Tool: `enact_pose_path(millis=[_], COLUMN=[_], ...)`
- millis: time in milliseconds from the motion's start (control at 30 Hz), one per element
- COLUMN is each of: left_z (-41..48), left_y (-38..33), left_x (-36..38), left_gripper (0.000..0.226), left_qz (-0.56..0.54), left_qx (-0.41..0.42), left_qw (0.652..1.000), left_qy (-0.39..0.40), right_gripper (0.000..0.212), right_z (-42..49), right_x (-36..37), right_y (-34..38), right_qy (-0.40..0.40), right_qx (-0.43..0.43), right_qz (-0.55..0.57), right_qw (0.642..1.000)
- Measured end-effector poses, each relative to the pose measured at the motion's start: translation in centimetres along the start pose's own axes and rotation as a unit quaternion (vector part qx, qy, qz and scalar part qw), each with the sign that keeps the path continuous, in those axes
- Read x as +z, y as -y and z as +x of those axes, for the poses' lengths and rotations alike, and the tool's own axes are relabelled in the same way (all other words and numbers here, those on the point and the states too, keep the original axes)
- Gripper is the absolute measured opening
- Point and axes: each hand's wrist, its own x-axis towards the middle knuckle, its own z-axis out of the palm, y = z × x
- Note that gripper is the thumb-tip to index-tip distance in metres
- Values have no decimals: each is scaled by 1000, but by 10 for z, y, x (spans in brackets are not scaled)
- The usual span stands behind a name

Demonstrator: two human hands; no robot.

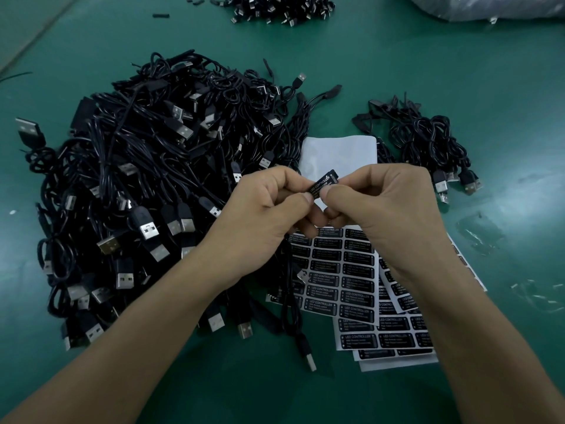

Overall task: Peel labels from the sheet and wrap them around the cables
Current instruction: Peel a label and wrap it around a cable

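Together, two hands (263,209) (385,209) on one label (324,182); three cable heaps (146,166).

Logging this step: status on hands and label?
Left hand and right hand pinch black label. Label sheets beneath. Cable pile at left; nothing blocking.

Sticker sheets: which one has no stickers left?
The plain white sheet, farthest from the person, is bare; the nearer sheets still carry rows of black stickers.

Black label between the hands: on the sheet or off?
Off. Left hand and right hand pinch the black rectangular label above the white label sheet.
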Motion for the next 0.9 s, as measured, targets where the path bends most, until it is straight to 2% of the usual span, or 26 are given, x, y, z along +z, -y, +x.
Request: enact_pose_path(millis=[267, 467, 600, 700, 900], left_z=[0, 0, 0, 0, -2], left_y=[1, 1, 1, 2, 3], left_x=[0, 0, 0, 0, 1], left_gripper=[16, 16, 15, 16, 13], left_qz=[17, 17, 20, 22, 102], left_qx=[-4, -3, -2, -7, 32], left_qw=[1000, 1000, 1000, 1000, 993], left_qy=[0, -4, -4, -8, -50], right_gripper=[31, 47, 24, 5, 15], right_z=[-4, -4, 1, 2, 1], right_x=[1, -2, -1, 0, 2], right_y=[4, 0, -3, -4, -5], right_qy=[-40, -69, 2, 20, 34], right_qx=[-8, 21, 9, -20, -30], right_qz=[-56, -100, -22, 7, 3], right_qw=[998, 992, 1000, 1000, 999])
